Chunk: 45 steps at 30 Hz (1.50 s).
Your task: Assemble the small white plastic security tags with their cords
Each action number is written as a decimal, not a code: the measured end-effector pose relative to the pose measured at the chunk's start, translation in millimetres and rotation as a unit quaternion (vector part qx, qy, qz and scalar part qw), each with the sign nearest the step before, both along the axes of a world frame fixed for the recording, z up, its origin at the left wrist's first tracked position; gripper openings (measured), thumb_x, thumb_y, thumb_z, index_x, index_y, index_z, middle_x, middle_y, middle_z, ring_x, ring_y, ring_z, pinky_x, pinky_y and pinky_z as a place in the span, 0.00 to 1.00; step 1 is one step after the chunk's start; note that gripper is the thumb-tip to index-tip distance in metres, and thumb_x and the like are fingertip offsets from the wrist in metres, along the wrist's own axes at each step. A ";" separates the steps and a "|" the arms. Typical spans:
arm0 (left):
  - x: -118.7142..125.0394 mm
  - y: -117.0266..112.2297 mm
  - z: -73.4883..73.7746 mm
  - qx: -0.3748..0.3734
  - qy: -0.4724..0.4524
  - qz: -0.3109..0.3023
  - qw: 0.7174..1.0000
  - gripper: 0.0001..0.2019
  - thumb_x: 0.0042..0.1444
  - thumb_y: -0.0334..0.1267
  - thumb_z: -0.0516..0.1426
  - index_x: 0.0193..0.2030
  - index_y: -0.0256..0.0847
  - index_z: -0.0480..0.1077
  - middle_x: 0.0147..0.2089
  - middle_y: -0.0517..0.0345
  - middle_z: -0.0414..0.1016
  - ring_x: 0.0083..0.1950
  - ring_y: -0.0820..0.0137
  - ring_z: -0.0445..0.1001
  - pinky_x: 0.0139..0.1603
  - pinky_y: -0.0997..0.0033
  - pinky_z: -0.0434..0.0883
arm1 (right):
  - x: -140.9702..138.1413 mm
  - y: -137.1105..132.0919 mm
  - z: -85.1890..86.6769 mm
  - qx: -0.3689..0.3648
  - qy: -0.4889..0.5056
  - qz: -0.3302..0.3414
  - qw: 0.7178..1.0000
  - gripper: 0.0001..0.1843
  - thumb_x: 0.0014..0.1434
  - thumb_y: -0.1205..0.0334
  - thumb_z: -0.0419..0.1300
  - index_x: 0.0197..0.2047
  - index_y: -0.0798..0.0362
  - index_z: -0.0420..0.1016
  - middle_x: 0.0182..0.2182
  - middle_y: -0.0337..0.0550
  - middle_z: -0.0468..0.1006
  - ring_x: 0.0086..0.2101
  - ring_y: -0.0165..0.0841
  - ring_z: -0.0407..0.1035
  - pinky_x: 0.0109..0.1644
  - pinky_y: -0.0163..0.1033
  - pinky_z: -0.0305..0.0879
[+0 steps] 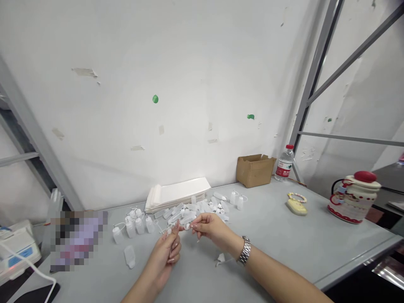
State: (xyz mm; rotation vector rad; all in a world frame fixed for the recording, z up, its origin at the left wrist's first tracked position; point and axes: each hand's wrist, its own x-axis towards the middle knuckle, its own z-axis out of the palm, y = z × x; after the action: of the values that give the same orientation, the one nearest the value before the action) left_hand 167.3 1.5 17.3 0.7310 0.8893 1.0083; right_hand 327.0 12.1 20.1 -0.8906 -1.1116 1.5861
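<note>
My left hand (166, 254) is closed, thumb against the fingers, on a small white plastic piece (169, 231) with a thin strap. Just to its right, my right hand (213, 230) pinches a small white cap (187, 226) between thumb and fingertips. The two hands nearly meet above the grey table. Behind them lies a pile of loose translucent squeeze bottles (178, 209) and white caps. Several capped bottles (139, 226) with looped straps stand upright to the left, and others (240, 203) stand at the right. One uncapped bottle (129, 256) lies flat near my left hand.
A stack of white sheets or flat boxes (179, 192) lies against the wall. A cardboard box (255, 171), a water bottle (284, 164), a bracelet (297, 197), a yellow item (296, 207) and a decorated jug (355, 198) sit rightward. A white device (19, 248) is far left.
</note>
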 end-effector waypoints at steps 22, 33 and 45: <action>5.0 -1.4 -4.9 0.166 0.169 0.055 0.970 0.24 0.32 0.43 0.66 0.40 0.41 0.75 0.45 0.51 0.76 0.49 0.56 0.70 0.51 0.59 0.65 | 1.0 -6.0 10.9 0.077 -0.048 -0.053 0.994 0.13 0.43 0.54 0.65 0.25 0.56 0.75 0.20 0.37 0.73 0.18 0.24 0.59 0.25 0.34 0.57; 3.4 -2.9 2.3 0.180 0.184 0.037 0.966 0.31 0.37 0.45 0.64 0.50 0.38 0.68 0.37 0.51 0.78 0.49 0.58 0.71 0.54 0.61 0.62 | -1.5 -6.4 9.8 0.096 -0.089 -0.068 0.989 0.13 0.44 0.53 0.64 0.24 0.56 0.74 0.19 0.37 0.72 0.18 0.24 0.59 0.24 0.34 0.56; 5.5 -8.6 4.5 0.189 0.240 0.040 0.951 0.32 0.39 0.44 0.62 0.53 0.38 0.61 0.35 0.54 0.78 0.47 0.60 0.72 0.52 0.61 0.61 | -4.9 -4.7 -0.4 0.124 -0.131 -0.131 0.975 0.10 0.48 0.56 0.61 0.25 0.55 0.73 0.20 0.38 0.73 0.20 0.26 0.62 0.25 0.34 0.60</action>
State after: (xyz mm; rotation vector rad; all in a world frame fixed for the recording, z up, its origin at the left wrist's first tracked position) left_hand 172.8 -7.1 21.8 1.3113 1.1642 1.1082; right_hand 322.2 7.4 19.6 -1.0478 -1.2845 1.1093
